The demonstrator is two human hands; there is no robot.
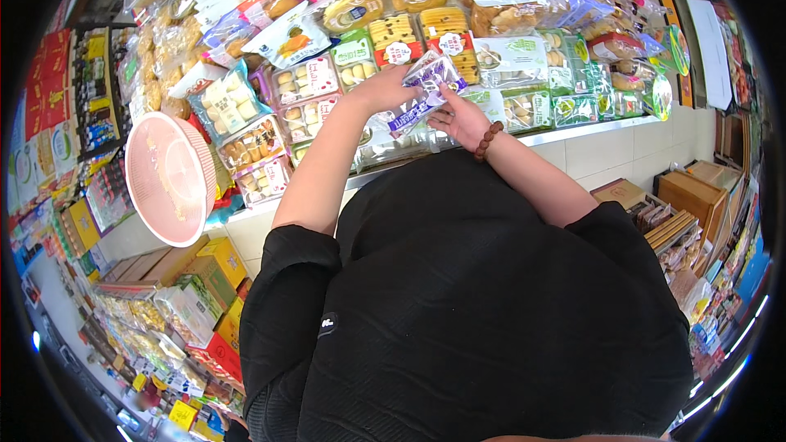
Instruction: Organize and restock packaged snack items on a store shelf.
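Observation:
A clear and purple plastic pack of pastries (428,93) is tilted between my two hands, above the front of a display of packaged baked goods. My left hand (387,91) grips its left side, the thumb lying over the wrapper. At its right edge, my right hand (465,121) holds the pack with the thumb on top; a brown bead bracelet (489,141) is around that wrist. Just beyond the pack are two packs of yellow raisin-dotted cakes (446,31). Clear trays of round pastries (302,83) lie left of my left hand. Green-printed pastry packs (527,109) sit to the right.
A pink plastic basket (169,179) stands at the display's left corner. The display's pale front edge (556,135) runs close before my body. Cartons (212,282) are stacked low at the left, and wooden boxes (691,193) stand at the right.

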